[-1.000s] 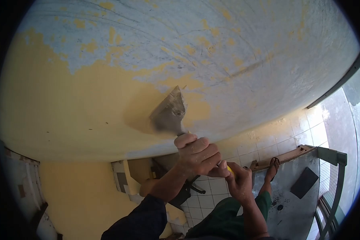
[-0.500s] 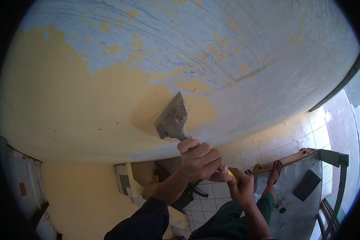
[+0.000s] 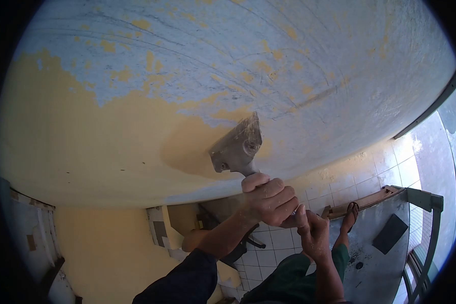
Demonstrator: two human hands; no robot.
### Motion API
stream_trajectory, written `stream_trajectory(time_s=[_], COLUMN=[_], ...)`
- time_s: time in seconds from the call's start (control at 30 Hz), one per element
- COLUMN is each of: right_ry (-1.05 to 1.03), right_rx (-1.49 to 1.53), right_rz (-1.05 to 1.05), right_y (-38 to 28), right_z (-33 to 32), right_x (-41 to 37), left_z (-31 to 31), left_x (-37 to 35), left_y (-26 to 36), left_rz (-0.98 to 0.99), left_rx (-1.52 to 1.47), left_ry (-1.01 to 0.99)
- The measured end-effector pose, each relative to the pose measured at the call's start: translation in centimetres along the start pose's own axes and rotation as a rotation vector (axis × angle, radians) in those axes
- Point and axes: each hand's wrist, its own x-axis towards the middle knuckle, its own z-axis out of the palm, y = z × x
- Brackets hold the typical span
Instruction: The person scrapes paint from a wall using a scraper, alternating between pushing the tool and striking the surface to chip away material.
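Note:
A wide paint scraper [image 3: 236, 144] with a dusty metal head is held up against the wall [image 3: 121, 131], its blade over the border between yellow paint and bare grey-blue surface. My left hand [image 3: 271, 199] is wrapped round the handle just below the head. Lower down, my right hand [image 3: 314, 235] is closed at the handle's end, thumb pointing up along it. The handle is almost wholly hidden by my fingers. Large scraped areas with leftover yellow flecks and dark scratch lines cover the upper wall.
Below me, a grey platform [image 3: 372, 268] with a wooden edge bears a sandalled foot [image 3: 350, 215] and a dark rectangular slab [image 3: 390, 234]. A green metal frame [image 3: 433, 228] stands at the right. White floor tiles [image 3: 276, 240] and a dark chair [image 3: 238, 248] lie farther down.
The scraper and both hands have moved to the right across the wall, and the blade has turned slightly. The strip of yellow paint right of the blade looks smaller.

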Motion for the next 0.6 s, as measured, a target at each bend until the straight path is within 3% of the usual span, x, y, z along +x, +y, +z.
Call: stream_trajectory(time_s=[0.6], right_ry=[0.004], right_rx=[0.031], right_rz=[-0.041], right_y=[-1.0], right_z=[0.9], right_x=[-0.1], left_z=[-1.1], left_x=[-0.4], left_y=[-0.1], left_rz=[-0.015], left_rx=[0.022], left_ry=[-0.038])
